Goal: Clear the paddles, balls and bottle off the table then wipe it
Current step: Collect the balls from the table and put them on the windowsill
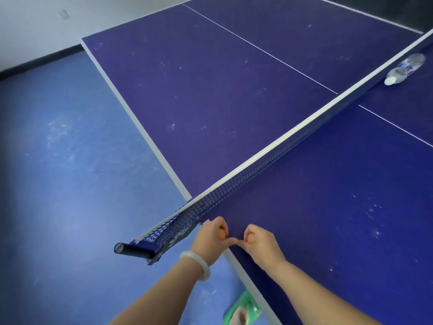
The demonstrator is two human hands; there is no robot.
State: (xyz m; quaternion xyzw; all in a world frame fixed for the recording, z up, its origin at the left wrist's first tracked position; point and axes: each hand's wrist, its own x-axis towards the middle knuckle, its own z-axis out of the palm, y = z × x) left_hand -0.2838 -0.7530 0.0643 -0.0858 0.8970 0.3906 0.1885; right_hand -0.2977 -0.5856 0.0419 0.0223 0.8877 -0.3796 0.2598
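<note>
Blue table [234, 90], scuffed, split by net [257, 165]; blue floor [58, 160], white wall [35, 24]. Orange ball [222, 233] gripped in left hand [210, 240], another ball [251, 239] in right hand [260, 245], at near edge. Bottle [404, 69] laid beyond net.

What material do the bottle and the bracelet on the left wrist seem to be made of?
Bottle: probably thin clear plastic, see-through and glossy, with a white cap and a blue label. Bracelet: pale, smooth, slightly translucent ring, perhaps jade, glass or resin; the look leaves this open.

Blue table [234, 90] with net [269, 158], scuffed, bottle [404, 69] lying beside net
</note>
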